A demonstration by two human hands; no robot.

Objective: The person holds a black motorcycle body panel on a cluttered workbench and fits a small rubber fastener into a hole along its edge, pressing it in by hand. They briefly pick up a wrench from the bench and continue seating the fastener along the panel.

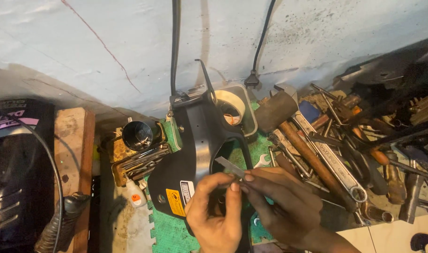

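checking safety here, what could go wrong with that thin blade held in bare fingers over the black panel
The thin metal blade is pinched by both bare hands, left hand and right hand, so a slip could cut a fingertip. It could also scratch the black plastic panel. The crowded tool pile leaves little room to set it down.

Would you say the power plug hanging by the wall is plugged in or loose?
Loose: the power plug dangles on its black cord against the bare wall, no socket around it.

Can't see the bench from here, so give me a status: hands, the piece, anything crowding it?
Left hand and right hand both grip a small metal blade. Held over black plastic cover on green mat. Wrenches and hammer piled right, apart.
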